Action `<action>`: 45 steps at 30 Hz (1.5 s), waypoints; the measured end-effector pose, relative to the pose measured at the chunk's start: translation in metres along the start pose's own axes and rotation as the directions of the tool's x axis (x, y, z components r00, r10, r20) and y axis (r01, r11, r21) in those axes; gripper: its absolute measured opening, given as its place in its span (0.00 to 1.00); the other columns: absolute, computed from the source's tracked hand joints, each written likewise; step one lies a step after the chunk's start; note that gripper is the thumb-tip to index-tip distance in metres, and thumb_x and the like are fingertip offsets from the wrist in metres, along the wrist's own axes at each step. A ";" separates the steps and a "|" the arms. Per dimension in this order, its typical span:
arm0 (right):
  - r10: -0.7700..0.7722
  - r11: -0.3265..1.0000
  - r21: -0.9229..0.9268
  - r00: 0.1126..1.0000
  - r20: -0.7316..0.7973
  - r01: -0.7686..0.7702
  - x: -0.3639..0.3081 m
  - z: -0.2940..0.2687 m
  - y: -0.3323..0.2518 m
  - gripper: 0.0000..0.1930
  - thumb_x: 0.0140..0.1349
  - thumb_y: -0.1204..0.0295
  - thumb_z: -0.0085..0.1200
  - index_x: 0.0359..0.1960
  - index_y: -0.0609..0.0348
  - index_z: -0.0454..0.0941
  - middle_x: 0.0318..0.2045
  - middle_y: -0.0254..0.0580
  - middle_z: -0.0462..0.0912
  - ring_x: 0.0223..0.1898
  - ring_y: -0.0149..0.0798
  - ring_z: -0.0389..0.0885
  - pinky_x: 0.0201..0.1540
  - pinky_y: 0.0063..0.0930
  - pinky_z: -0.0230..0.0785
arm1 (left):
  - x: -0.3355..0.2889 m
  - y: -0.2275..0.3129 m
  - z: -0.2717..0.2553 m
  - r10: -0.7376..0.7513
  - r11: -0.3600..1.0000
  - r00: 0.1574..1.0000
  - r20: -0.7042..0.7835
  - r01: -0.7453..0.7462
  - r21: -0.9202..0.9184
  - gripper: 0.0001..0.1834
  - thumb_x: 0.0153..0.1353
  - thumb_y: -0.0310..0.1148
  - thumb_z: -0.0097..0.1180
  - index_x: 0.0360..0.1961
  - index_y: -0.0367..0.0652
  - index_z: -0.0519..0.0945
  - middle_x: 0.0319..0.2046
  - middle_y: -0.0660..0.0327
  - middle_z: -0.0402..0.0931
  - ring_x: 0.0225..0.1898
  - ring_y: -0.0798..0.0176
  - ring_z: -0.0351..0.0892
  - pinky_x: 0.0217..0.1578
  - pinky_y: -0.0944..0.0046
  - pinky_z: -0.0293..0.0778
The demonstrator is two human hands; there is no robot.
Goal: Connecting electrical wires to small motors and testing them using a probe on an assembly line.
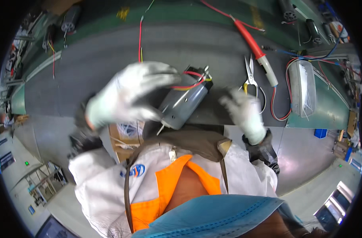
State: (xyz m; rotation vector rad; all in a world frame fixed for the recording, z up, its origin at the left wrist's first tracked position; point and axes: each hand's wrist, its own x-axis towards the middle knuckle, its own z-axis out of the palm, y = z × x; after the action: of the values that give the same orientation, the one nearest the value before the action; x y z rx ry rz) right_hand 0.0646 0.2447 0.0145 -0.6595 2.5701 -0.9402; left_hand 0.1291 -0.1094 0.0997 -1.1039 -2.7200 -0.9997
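Observation:
A grey cylindrical motor (183,104) lies tilted on the dark mat near the bench's front edge. Red and yellow wires (193,84) loop over its far end, beside a metal fitting. My left hand (129,93), in a white glove, is at the motor's left side. Its fingers are stretched out and its thumb is spread apart; whether it touches the motor I cannot tell. To the right of the motor is my gloved right hand (244,111), apart from it, its fingers smeared by motion. Scissors with yellow on the handle (249,75) lie just beyond that hand.
A red and grey soldering-iron-like tool (252,45) lies beyond the scissors. A clear plastic bin (302,88) with cables beside it stands at right. A red wire (140,39) stretches across the mat. More motors (314,31) sit at the far right and far left.

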 end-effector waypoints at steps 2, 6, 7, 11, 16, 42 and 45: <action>0.237 0.794 0.435 0.875 0.423 -0.426 0.012 0.021 -0.049 0.21 0.62 0.62 0.68 0.47 0.67 0.81 0.32 0.47 0.85 0.26 0.36 0.84 0.28 0.34 0.79 | -0.027 0.014 0.063 -0.115 0.969 0.981 -0.156 0.145 0.198 0.48 0.64 0.67 0.53 0.67 0.31 0.68 0.64 0.43 0.71 0.65 0.38 0.70 0.64 0.44 0.66; 0.124 0.738 0.555 0.886 0.447 -0.384 0.056 0.055 -0.068 0.24 0.60 0.55 0.67 0.40 0.70 0.83 0.27 0.46 0.85 0.28 0.39 0.87 0.32 0.34 0.80 | -0.032 0.021 0.140 -0.344 0.890 0.747 -0.569 0.452 0.055 0.36 0.64 0.41 0.52 0.68 0.29 0.67 0.64 0.34 0.66 0.65 0.31 0.67 0.66 0.41 0.64; 0.030 0.945 0.297 0.938 0.346 -0.139 0.080 0.044 -0.093 0.24 0.60 0.52 0.63 0.37 0.67 0.85 0.30 0.52 0.86 0.33 0.48 0.88 0.39 0.40 0.80 | -0.030 0.011 0.142 -0.339 0.864 0.663 -0.667 0.500 0.057 0.33 0.65 0.34 0.49 0.69 0.28 0.66 0.65 0.34 0.66 0.66 0.31 0.66 0.68 0.41 0.61; -0.350 0.913 0.254 0.933 0.081 0.320 0.208 0.086 -0.104 0.20 0.65 0.56 0.56 0.38 0.65 0.83 0.34 0.60 0.85 0.37 0.57 0.87 0.40 0.45 0.78 | 0.000 -0.088 0.098 -0.210 0.765 0.542 -0.814 0.609 0.209 0.23 0.71 0.25 0.45 0.66 0.34 0.70 0.67 0.44 0.68 0.66 0.41 0.68 0.68 0.48 0.64; -0.547 0.836 0.134 0.830 0.111 0.533 0.246 0.071 -0.146 0.23 0.63 0.59 0.59 0.54 0.64 0.77 0.44 0.59 0.85 0.48 0.60 0.84 0.50 0.50 0.76 | 0.002 -0.292 -0.018 -0.325 0.695 0.453 -0.830 0.710 0.115 0.32 0.73 0.46 0.49 0.70 0.34 0.67 0.65 0.38 0.69 0.65 0.37 0.69 0.66 0.48 0.64; -0.249 0.792 0.606 0.866 0.434 -0.076 0.092 -0.009 -0.018 0.15 0.68 0.62 0.59 0.47 0.62 0.84 0.27 0.36 0.85 0.23 0.29 0.83 0.25 0.26 0.78 | -0.002 -0.040 0.058 -0.813 0.047 0.577 0.078 0.198 -0.979 0.22 0.74 0.45 0.55 0.56 0.37 0.77 0.37 0.63 0.78 0.38 0.66 0.78 0.37 0.64 0.73; -0.179 0.867 0.479 0.809 0.561 -0.140 0.073 0.032 -0.043 0.14 0.66 0.62 0.61 0.43 0.60 0.85 0.26 0.39 0.86 0.25 0.32 0.85 0.27 0.31 0.79 | 0.005 -0.051 0.060 -0.827 0.131 0.562 -0.003 0.188 -0.973 0.22 0.74 0.46 0.55 0.56 0.37 0.77 0.40 0.62 0.79 0.39 0.64 0.80 0.38 0.63 0.75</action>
State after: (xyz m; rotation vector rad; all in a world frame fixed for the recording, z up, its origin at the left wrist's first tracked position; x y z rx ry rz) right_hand 0.0309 0.1614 0.0098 -0.6847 1.6733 -1.1308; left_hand 0.1048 -0.0990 0.0259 0.5080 -1.7957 -2.6342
